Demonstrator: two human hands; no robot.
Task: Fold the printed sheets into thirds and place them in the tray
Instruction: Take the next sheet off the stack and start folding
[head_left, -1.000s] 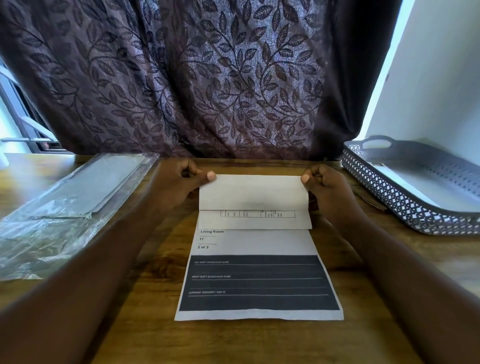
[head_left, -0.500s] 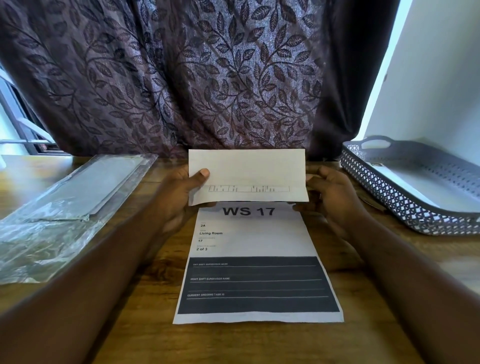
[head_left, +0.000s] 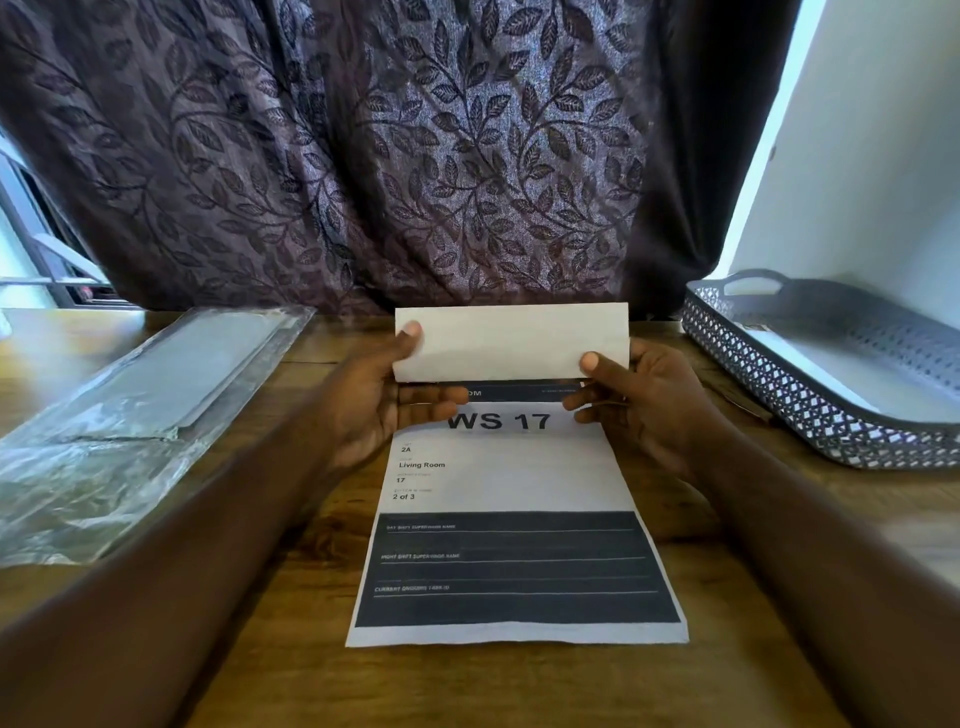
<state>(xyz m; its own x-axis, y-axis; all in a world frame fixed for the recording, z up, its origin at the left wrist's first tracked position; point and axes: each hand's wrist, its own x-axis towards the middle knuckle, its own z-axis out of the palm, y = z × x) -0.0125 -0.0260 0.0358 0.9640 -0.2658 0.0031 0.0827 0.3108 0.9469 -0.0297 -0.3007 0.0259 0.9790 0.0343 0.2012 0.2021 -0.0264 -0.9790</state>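
wooden table (head_left: 270, 670) fills the lower frame, backed by a dark leaf-patterned curtain (head_left: 415, 156) across the top. at left, a clear plastic sleeve (head_left: 130, 415) lies flat on the table, a grey sheet visible inside it. at right, a grey lattice-walled tray (head_left: 769, 384) with a handle cut-out sits on the table; a pale flat sheet lies on its floor, and whether that is folded paper cannot be told.

at centre, a printed sheet (head_left: 514, 566) lies flat on the table, headed "ws 17", with "living room", "2 of 3" and a dark block of ruled lines in its lower half. above it, at the frame's middle, a folded sheet (head_left: 511, 343) is held clear of the table: a plain white horizontal strip, blank side facing the camera, overlapping the top edge of the flat sheet.

left hand (head_left: 374, 405) grips the strip's left end, thumb on the front, fingers curled behind. right hand (head_left: 644, 400) pinches its lower right corner, thumb on the front, fingers beneath. the tray stands well apart, to the right of both hands.
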